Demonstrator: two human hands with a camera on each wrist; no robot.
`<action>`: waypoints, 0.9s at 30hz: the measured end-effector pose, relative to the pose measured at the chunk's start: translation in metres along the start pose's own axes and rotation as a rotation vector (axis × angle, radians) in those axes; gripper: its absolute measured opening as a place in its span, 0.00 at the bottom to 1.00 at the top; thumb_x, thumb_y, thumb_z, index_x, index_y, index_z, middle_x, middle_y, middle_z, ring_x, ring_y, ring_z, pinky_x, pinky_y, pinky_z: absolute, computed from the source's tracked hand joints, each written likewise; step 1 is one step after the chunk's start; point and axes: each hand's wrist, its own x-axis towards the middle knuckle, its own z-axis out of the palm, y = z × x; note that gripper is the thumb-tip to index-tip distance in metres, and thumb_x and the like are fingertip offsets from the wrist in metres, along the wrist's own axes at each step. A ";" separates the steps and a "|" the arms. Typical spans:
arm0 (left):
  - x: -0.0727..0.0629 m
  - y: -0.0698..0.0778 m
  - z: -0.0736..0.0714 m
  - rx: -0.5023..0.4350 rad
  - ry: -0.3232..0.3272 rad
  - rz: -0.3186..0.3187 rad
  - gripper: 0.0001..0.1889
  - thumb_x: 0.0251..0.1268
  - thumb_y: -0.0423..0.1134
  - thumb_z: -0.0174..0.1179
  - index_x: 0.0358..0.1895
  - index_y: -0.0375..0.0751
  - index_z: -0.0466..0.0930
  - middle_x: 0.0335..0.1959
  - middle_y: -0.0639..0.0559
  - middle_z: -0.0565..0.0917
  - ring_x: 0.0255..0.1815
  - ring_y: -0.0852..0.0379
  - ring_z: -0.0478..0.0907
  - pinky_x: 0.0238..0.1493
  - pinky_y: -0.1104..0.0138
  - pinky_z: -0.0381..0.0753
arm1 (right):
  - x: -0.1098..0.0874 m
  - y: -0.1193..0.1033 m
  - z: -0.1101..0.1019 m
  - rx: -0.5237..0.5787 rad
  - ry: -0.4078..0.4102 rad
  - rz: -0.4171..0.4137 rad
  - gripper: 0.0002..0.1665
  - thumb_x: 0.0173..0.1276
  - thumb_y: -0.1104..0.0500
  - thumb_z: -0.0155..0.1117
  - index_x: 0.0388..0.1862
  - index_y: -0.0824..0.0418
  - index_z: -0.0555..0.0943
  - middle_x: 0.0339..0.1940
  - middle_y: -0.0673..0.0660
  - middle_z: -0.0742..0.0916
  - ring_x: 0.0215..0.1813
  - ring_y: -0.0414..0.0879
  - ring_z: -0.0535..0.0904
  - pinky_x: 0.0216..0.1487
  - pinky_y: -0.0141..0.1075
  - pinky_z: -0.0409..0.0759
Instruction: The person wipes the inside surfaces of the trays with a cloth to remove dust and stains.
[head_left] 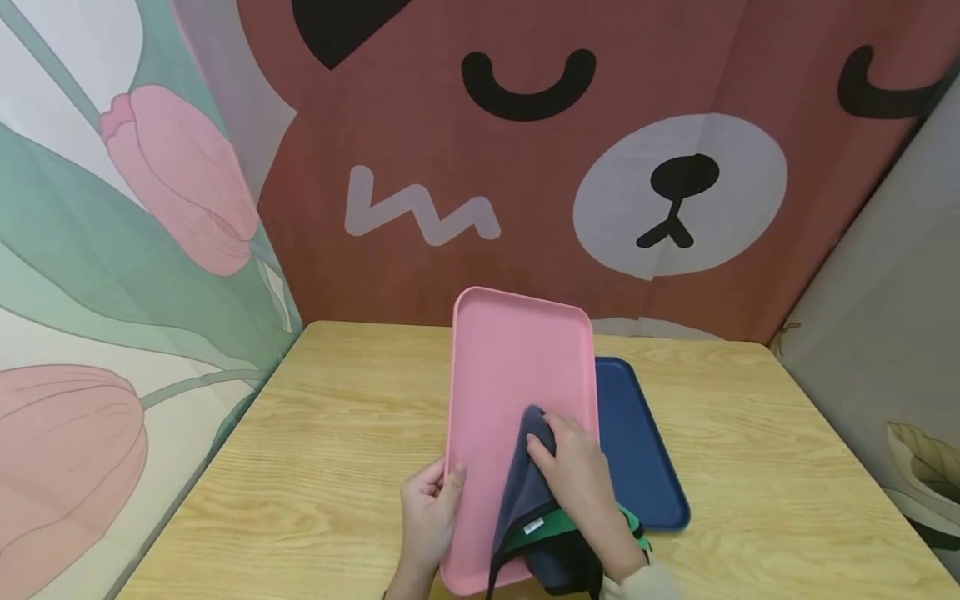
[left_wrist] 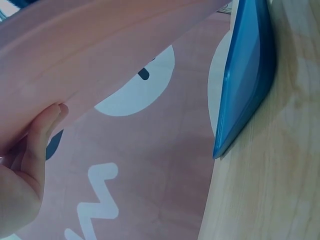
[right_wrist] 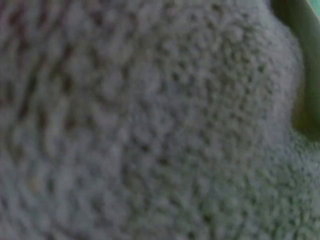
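Note:
A pink rectangular tray (head_left: 517,354) is held up, tilted, over the table. My left hand (head_left: 429,510) grips its lower left edge, thumb on the inner face; the left wrist view shows the fingers (left_wrist: 42,125) at the underside of the tray (left_wrist: 85,60). In my right hand (head_left: 579,473) is a grey cloth (head_left: 522,492) with a black border and a green part, pressed against the tray's inner face. Its lower end hangs past the tray's bottom edge. Blurred cloth pile (right_wrist: 150,125) fills most of the right wrist view.
A dark blue tray (head_left: 637,446) lies on the wooden table (head_left: 315,450), to the right and partly hidden behind the pink tray. A bear-print fabric (head_left: 397,283) hangs behind the table, with a tulip-print fabric (head_left: 187,183) on the left and a grey one (head_left: 892,292) on the right.

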 end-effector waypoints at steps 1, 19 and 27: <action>0.000 0.000 0.000 -0.002 0.001 -0.003 0.10 0.63 0.25 0.48 0.40 0.16 0.74 0.17 0.32 0.77 0.17 0.60 0.77 0.15 0.67 0.76 | 0.000 -0.002 0.000 0.000 0.000 -0.006 0.19 0.58 0.58 0.61 0.44 0.70 0.78 0.41 0.63 0.81 0.44 0.56 0.78 0.41 0.48 0.76; 0.000 -0.002 0.003 -0.003 -0.001 -0.127 0.13 0.64 0.30 0.50 0.41 0.19 0.75 0.21 0.36 0.80 0.20 0.59 0.79 0.20 0.66 0.78 | -0.011 -0.027 0.009 0.042 -0.009 -0.126 0.16 0.56 0.59 0.63 0.40 0.69 0.79 0.36 0.62 0.82 0.40 0.53 0.79 0.37 0.44 0.78; 0.000 -0.001 0.005 -0.014 -0.016 -0.133 0.14 0.65 0.31 0.49 0.43 0.17 0.74 0.24 0.37 0.81 0.23 0.58 0.80 0.22 0.65 0.79 | -0.016 -0.038 0.009 0.035 -0.006 -0.186 0.14 0.55 0.59 0.63 0.37 0.67 0.78 0.32 0.58 0.81 0.35 0.50 0.79 0.33 0.41 0.78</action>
